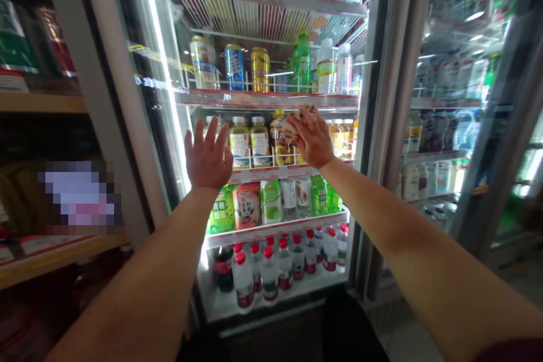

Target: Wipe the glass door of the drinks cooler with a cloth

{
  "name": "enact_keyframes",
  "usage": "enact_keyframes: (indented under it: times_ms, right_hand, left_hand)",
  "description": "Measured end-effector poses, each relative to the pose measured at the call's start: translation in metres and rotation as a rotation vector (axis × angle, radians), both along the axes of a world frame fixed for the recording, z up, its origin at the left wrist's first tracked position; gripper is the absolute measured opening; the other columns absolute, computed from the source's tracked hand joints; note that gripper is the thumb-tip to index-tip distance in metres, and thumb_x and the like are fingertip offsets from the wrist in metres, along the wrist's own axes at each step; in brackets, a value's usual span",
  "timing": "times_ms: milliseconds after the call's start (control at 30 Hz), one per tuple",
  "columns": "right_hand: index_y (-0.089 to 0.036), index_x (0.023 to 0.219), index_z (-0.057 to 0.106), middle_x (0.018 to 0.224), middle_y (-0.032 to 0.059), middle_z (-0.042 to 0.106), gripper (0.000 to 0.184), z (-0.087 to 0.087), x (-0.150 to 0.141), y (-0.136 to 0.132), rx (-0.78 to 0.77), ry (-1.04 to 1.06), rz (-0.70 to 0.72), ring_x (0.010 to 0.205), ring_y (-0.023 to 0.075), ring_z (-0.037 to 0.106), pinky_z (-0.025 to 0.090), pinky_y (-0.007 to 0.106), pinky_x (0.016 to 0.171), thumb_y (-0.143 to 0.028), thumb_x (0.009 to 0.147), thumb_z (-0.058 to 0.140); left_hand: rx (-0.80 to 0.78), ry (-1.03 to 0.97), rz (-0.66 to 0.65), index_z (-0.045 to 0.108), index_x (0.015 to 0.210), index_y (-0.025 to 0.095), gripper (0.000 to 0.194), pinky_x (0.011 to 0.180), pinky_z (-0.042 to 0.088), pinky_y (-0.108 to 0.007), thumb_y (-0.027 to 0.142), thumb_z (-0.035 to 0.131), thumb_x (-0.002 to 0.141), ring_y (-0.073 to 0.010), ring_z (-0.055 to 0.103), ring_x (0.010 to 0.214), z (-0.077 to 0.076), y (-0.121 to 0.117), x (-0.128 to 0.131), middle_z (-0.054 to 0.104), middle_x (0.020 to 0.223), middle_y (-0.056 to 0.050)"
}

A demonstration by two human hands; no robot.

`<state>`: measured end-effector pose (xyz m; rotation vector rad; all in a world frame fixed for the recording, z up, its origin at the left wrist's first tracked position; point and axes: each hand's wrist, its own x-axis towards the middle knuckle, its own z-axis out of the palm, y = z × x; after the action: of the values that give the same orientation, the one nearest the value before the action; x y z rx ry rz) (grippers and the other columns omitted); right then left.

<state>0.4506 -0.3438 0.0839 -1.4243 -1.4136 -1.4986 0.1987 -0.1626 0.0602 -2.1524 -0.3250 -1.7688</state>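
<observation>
My right hand [314, 138] is closed around a crumpled, light-coloured patterned cloth [292, 127]. It is raised in front of the middle shelf, and the cloth covers part of a bottle with a yellow cap [279, 144]. My left hand [208, 155] is raised to the left with its fingers spread and nothing in it. Its palm faces the glass door [169, 76] of a lit drinks fridge, where reflections show. Whether the palm touches the glass, I cannot tell. Between the hands stand bottles with white caps and pale labels [259, 141].
Cans [260, 69] and a green bottle [302, 62] stand on the shelf above. Below are cartons [247, 205] and red-capped bottles [269, 274]. A metal door frame [392, 124] separates another fridge on the right. Wooden shelving [42, 103] with goods is on the left.
</observation>
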Motion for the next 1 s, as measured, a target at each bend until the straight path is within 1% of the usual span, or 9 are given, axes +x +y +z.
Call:
enact_keyframes:
  times_ms: [133, 200, 367, 467, 567, 767, 900, 933, 1000]
  right_hand:
    - [-0.039, 0.157, 0.051, 0.161, -0.0009, 0.05, 0.054, -0.003, -0.001, -0.004, -0.176, -0.108, 0.011, 0.157, 0.0354, 0.033, 0.033, 0.061, 0.13, -0.034, 0.103, 0.053]
    - [-0.038, 0.157, 0.051, 0.161, 0.0003, 0.05, 0.053, -0.003, 0.0, -0.002, -0.126, -0.062, 0.015, 0.157, 0.0352, 0.034, 0.034, 0.06, 0.13, -0.03, 0.105, 0.049]
    - [-0.035, 0.16, 0.047, 0.161, 0.0045, 0.05, 0.055, -0.006, 0.005, 0.005, 0.127, 0.074, 0.02, 0.155, 0.0358, 0.037, 0.039, 0.06, 0.126, -0.024, 0.107, 0.04]
    - [-0.04, 0.16, 0.045, 0.16, 0.0012, 0.051, 0.055, -0.009, 0.005, 0.003, 0.034, -0.008, 0.026, 0.156, 0.0355, 0.036, 0.037, 0.062, 0.127, -0.026, 0.107, 0.043]
    - [-0.039, 0.157, 0.051, 0.159, 0.0006, 0.053, 0.051, -0.011, 0.003, 0.0, -0.093, -0.122, 0.041, 0.154, 0.0332, 0.039, 0.037, 0.058, 0.129, -0.03, 0.107, 0.046]
    - [-0.038, 0.16, 0.047, 0.159, 0.0027, 0.052, 0.056, -0.011, 0.0, 0.001, 0.085, 0.06, 0.036, 0.156, 0.0352, 0.036, 0.038, 0.061, 0.127, -0.023, 0.106, 0.038]
    - [-0.039, 0.158, 0.049, 0.161, -0.001, 0.05, 0.054, -0.005, 0.002, -0.006, -0.212, -0.13, 0.065, 0.157, 0.0329, 0.034, 0.033, 0.058, 0.131, -0.028, 0.105, 0.049]
    - [-0.038, 0.156, 0.051, 0.161, -0.0009, 0.051, 0.053, -0.002, 0.003, -0.007, -0.242, -0.159, 0.07, 0.157, 0.0316, 0.035, 0.034, 0.056, 0.131, -0.027, 0.104, 0.049]
    - [-0.034, 0.154, 0.054, 0.16, 0.0015, 0.051, 0.052, 0.005, 0.006, -0.006, -0.138, -0.111, 0.067, 0.156, 0.0305, 0.037, 0.037, 0.056, 0.129, -0.023, 0.105, 0.045]
  left_hand:
    - [0.033, 0.009, 0.063, 0.042, 0.161, 0.027, 0.058, 0.133, 0.009, -0.058, 0.028, 0.049, 0.103, -0.0287, 0.014, 0.162, 0.0, 0.0, 0.0, 0.031, 0.171, -0.002]
    - [0.022, 0.013, 0.054, 0.043, 0.16, 0.026, 0.058, 0.133, 0.008, -0.057, 0.028, 0.05, 0.103, -0.0286, 0.013, 0.162, 0.0, -0.001, -0.001, 0.031, 0.171, -0.002]
    - [-0.034, 0.015, -0.008, 0.045, 0.159, 0.026, 0.057, 0.133, 0.004, -0.058, 0.029, 0.052, 0.102, -0.0318, 0.013, 0.162, 0.001, -0.003, -0.001, 0.03, 0.171, 0.0]
    - [-0.059, 0.017, -0.019, 0.043, 0.159, 0.03, 0.059, 0.133, 0.003, -0.059, 0.031, 0.052, 0.101, -0.0321, 0.011, 0.162, 0.001, -0.003, -0.001, 0.028, 0.172, 0.003]
    - [-0.054, 0.011, -0.011, 0.043, 0.159, 0.031, 0.059, 0.134, 0.004, -0.057, 0.032, 0.051, 0.101, -0.031, 0.012, 0.162, 0.0, -0.002, -0.001, 0.028, 0.172, 0.005]
    - [0.022, -0.015, 0.057, 0.042, 0.16, 0.034, 0.059, 0.133, 0.013, -0.056, 0.03, 0.05, 0.102, -0.0275, 0.018, 0.161, 0.0, -0.001, -0.001, 0.033, 0.17, 0.004]
    - [0.046, -0.021, 0.058, 0.042, 0.16, 0.035, 0.06, 0.132, 0.015, -0.058, 0.028, 0.052, 0.101, -0.0281, 0.018, 0.161, 0.0, -0.001, -0.001, 0.035, 0.169, 0.002]
    - [0.049, -0.021, 0.057, 0.043, 0.16, 0.034, 0.06, 0.132, 0.015, -0.058, 0.028, 0.052, 0.101, -0.0282, 0.018, 0.161, 0.0, -0.001, -0.001, 0.036, 0.169, 0.0]
    - [0.036, -0.012, 0.035, 0.044, 0.16, 0.03, 0.06, 0.133, 0.012, -0.057, 0.027, 0.052, 0.101, -0.0287, 0.017, 0.161, 0.0, -0.001, -0.001, 0.036, 0.169, -0.002]
